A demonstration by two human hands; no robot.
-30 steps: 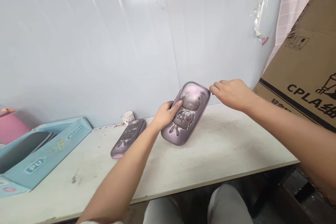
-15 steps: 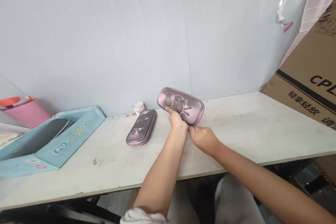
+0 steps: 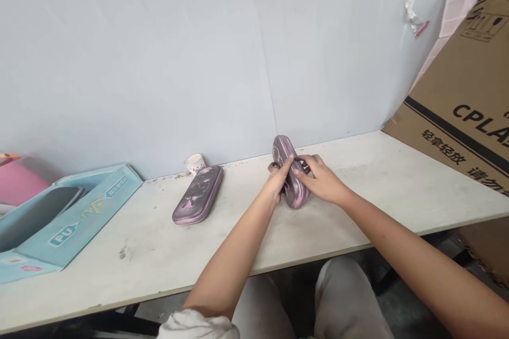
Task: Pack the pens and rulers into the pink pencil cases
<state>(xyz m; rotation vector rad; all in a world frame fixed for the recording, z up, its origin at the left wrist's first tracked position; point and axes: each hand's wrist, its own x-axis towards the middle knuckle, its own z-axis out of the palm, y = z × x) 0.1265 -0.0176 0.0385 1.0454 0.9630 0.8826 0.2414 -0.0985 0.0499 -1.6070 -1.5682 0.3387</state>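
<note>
Both of my hands grip a shiny purple-pink zip pencil case (image 3: 297, 194), which stands on its long edge above the table with its zipped side facing me. My left hand (image 3: 275, 182) holds the left face, thumb along the edge. On the right, my right hand (image 3: 321, 179) is closed on the case, its fingers near the zipper seam; the zip pull cannot be made out. A second matching pencil case (image 3: 198, 195), embossed with a figure, lies flat on the table to the left.
A white paper cup (image 3: 195, 163) stands behind the lying case. At the left sits an open light-blue box (image 3: 85, 218) with a dark case inside, beside a pink item (image 3: 27, 179). A large cardboard carton (image 3: 457, 111) leans at the right of the white table (image 3: 151, 259).
The held pencil case has turned from its embossed face to its zipped edge. My right hand has risen from below its lower edge to its right side. The view has shifted right.
</note>
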